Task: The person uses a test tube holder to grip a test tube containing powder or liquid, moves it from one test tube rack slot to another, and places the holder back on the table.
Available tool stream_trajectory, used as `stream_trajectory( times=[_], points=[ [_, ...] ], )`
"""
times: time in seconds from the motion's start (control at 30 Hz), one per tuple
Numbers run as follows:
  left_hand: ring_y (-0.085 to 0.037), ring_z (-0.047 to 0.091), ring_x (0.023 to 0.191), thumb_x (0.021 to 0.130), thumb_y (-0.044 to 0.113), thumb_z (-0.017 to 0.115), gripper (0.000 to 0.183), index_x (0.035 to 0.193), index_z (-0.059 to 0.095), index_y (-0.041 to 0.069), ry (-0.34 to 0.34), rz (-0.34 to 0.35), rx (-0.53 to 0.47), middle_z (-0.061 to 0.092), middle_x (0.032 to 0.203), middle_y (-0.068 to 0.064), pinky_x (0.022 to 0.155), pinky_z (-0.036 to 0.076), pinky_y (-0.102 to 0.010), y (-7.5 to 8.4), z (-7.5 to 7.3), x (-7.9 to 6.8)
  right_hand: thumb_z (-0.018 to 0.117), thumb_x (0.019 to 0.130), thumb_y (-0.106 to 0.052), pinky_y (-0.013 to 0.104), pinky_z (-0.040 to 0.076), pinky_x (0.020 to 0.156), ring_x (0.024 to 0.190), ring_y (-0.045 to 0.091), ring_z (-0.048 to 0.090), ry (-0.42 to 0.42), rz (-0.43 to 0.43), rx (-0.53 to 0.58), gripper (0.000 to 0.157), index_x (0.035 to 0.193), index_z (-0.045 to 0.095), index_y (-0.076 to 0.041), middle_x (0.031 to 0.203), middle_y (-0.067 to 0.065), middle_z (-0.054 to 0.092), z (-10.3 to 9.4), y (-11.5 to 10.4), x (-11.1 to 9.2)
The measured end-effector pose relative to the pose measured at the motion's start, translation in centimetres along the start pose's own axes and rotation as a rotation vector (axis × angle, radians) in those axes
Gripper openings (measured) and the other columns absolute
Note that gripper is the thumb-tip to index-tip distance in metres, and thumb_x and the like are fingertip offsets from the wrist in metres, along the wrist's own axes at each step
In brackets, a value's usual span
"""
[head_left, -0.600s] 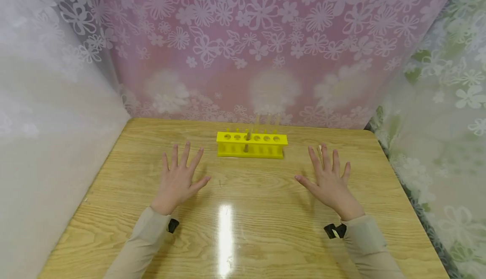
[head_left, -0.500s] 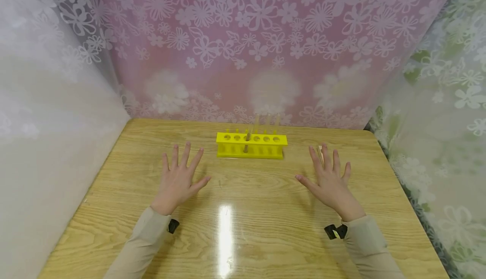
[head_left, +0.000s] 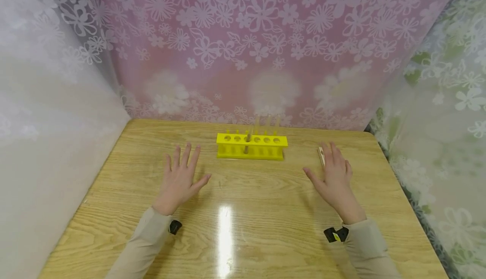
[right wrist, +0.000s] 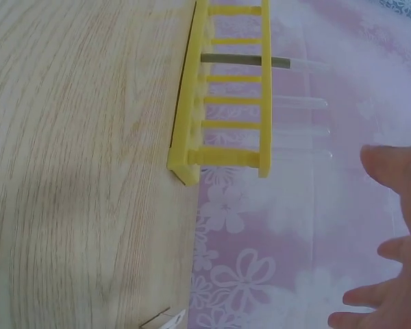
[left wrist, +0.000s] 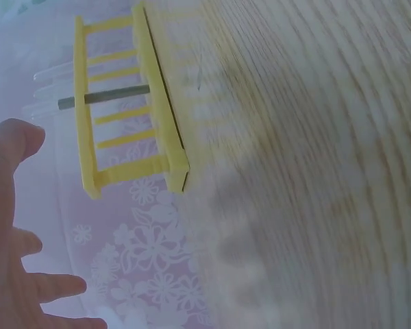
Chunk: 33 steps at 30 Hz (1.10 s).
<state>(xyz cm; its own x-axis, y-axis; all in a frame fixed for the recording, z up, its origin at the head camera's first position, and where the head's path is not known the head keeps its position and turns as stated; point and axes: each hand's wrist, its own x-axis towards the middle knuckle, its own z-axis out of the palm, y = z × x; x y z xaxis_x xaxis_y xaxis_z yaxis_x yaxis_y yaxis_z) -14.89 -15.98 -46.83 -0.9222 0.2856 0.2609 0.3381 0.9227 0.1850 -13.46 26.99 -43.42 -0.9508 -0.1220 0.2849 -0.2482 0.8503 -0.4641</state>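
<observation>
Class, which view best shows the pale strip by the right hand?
Head: more of the pale strip shows, though the right hand seems to overlap it. Right wrist catches just an end at the bottom edge; left wrist, none.

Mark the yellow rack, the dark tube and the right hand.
Yellow rack [head_left: 252, 144]: head view, front edge of top plate.
Dark tube [right wrist: 233, 59]: right wrist view, dark section.
Right hand [head_left: 336, 182]: head view, back of hand.
</observation>
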Motion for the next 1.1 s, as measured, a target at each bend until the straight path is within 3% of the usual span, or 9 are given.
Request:
stream_trajectory(
  times=[0.2,0.37,0.53,0.67,0.77,0.9,1.1],
  points=[
    [-0.052,0.022,0.142,0.097,0.055,0.054,0.091,0.160,0.008,0.009,-0.003,-0.023,-0.169,0.022,0.159,-0.025,0.111,0.022,-0.071,0.0,1.1,0.5,0.064,0.096,-0.030,0.075,0.013,0.103,0.138,0.053,0.024,0.166,-0.008,0.121,0.080,0.158,0.018,-0.007,0.158,0.026,0.021,0.2,0.4,0.4],
    [-0.052,0.026,0.140,0.096,0.053,0.055,0.090,0.160,0.010,0.008,0.022,-0.033,-0.213,0.026,0.158,-0.023,0.111,0.023,-0.069,-0.3,2.1,1.0,0.064,0.096,-0.026,0.075,0.015,0.104,0.137,0.051,0.029,0.205,0.024,0.176,0.077,0.157,0.022,-0.006,0.156,0.025,0.028,0.6,0.9,0.7],
    [-0.049,0.033,0.138,0.096,0.049,0.057,0.085,0.157,0.018,0.005,0.091,-0.033,-0.255,0.034,0.154,-0.025,0.112,0.027,-0.065,-0.6,3.2,1.7,0.063,0.097,-0.025,0.078,0.018,0.103,0.137,0.052,0.030,0.222,0.062,0.203,0.076,0.157,0.022,-0.005,0.155,0.027,0.029,1.1,1.8,0.8],
    [-0.048,0.036,0.136,0.094,0.045,0.060,0.087,0.155,0.021,-0.002,0.147,-0.031,-0.319,0.037,0.150,-0.029,0.113,0.028,-0.062,-0.7,4.2,2.4,0.061,0.098,-0.027,0.078,0.023,0.100,0.135,0.053,0.032,0.232,0.130,0.232,0.076,0.158,0.020,-0.005,0.153,0.029,0.029,1.8,2.5,0.6],
    [-0.046,0.032,0.140,0.093,0.045,0.063,0.094,0.156,0.014,-0.005,0.125,-0.051,-0.395,0.029,0.155,-0.029,0.116,0.025,-0.059,-0.5,4.8,3.1,0.060,0.098,-0.028,0.076,0.025,0.101,0.135,0.051,0.032,0.249,0.195,0.272,0.075,0.158,0.019,-0.007,0.153,0.030,0.029,2.3,3.0,0.7],
    [-0.043,0.026,0.144,0.092,0.046,0.066,0.101,0.157,0.005,-0.002,0.084,-0.103,-0.493,0.020,0.159,-0.026,0.118,0.023,-0.056,-0.2,5.7,4.0,0.060,0.098,-0.023,0.070,0.029,0.105,0.137,0.047,0.032,0.297,0.276,0.334,0.073,0.158,0.021,-0.006,0.155,0.027,0.027,2.8,3.5,0.9],
    [-0.039,0.027,0.144,0.089,0.043,0.070,0.102,0.159,0.007,0.003,0.125,-0.149,-0.649,0.024,0.159,-0.024,0.116,0.027,-0.057,-0.1,7.5,4.9,0.062,0.097,-0.023,0.064,0.032,0.108,0.136,0.047,0.035,0.390,0.351,0.389,0.071,0.155,0.027,-0.002,0.156,0.021,0.030,3.8,4.1,1.4]
  ],
)
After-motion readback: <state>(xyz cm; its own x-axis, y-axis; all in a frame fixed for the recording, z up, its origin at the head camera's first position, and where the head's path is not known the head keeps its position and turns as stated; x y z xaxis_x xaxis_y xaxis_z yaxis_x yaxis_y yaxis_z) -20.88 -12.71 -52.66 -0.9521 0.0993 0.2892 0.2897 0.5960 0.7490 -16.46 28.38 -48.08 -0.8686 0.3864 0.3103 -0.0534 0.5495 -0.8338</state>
